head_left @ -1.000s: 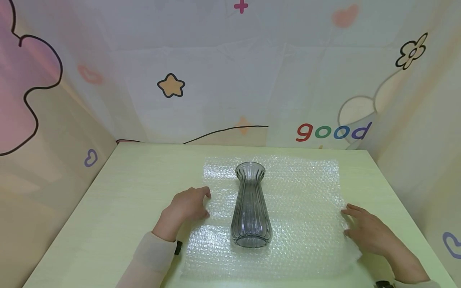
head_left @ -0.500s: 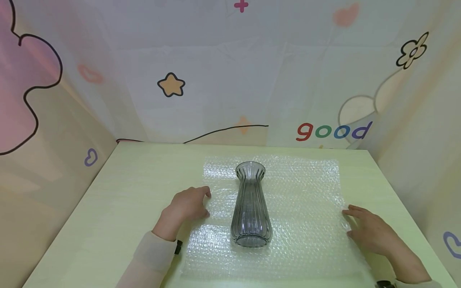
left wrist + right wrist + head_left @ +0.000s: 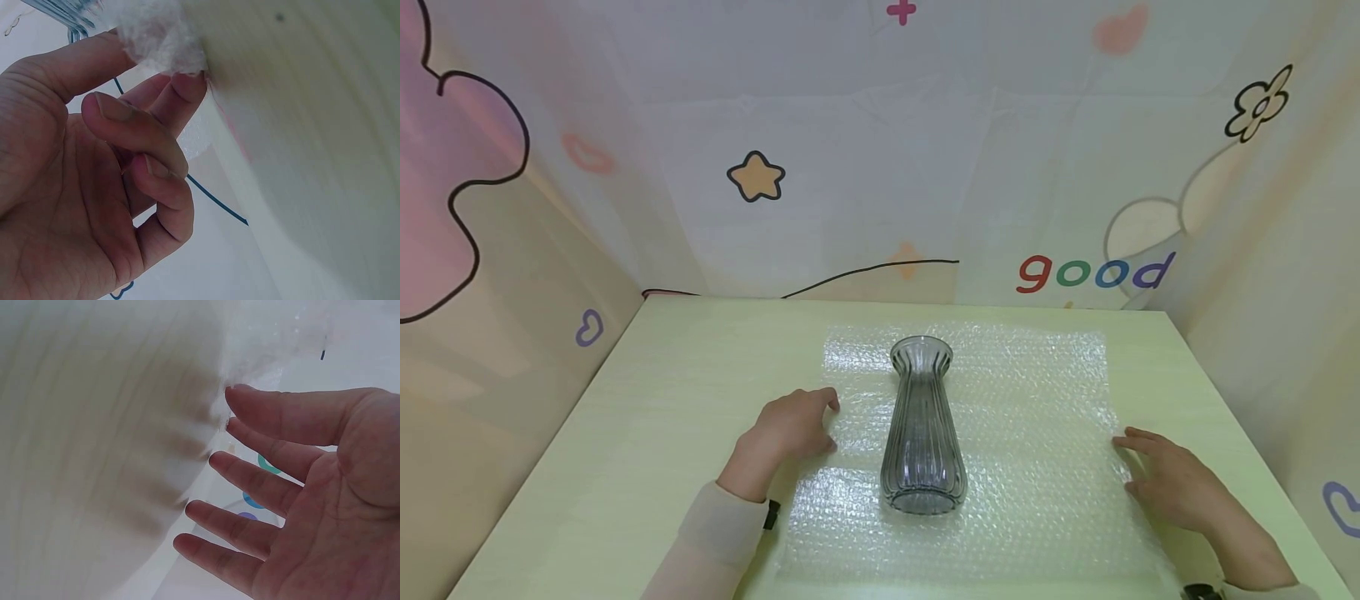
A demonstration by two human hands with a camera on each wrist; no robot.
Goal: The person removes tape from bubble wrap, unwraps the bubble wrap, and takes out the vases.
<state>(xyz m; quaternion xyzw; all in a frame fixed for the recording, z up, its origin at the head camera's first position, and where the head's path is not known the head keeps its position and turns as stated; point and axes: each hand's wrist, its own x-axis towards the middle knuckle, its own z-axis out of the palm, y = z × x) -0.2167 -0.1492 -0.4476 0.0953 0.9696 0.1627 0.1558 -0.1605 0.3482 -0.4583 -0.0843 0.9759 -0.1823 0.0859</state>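
A ribbed, smoky-grey glass vase (image 3: 923, 433) lies on its side on a sheet of clear bubble wrap (image 3: 1037, 467), its flared mouth facing away from me. My left hand (image 3: 786, 425) rests at the sheet's left edge, thumb and index tips apart and touching the plastic. In the left wrist view, crinkled bubble wrap (image 3: 159, 37) partly covers those tips, while the other fingers bend loosely. Along the right edge, my right hand (image 3: 1176, 483) has its fingers spread. The right wrist view shows straight fingers (image 3: 250, 481) over the tabletop, with the thumb beside the plastic.
The pale yellow-green table (image 3: 647, 417) extends beyond the sheet on both sides. A printed cloth (image 3: 865, 167) stands behind it, and cloth also hangs at the left and right. The vase's base points toward the table's near side.
My right hand has shifted slightly to the right, and the lower right edge of the bubble wrap lies flatter. The left hand and the vase look unchanged.
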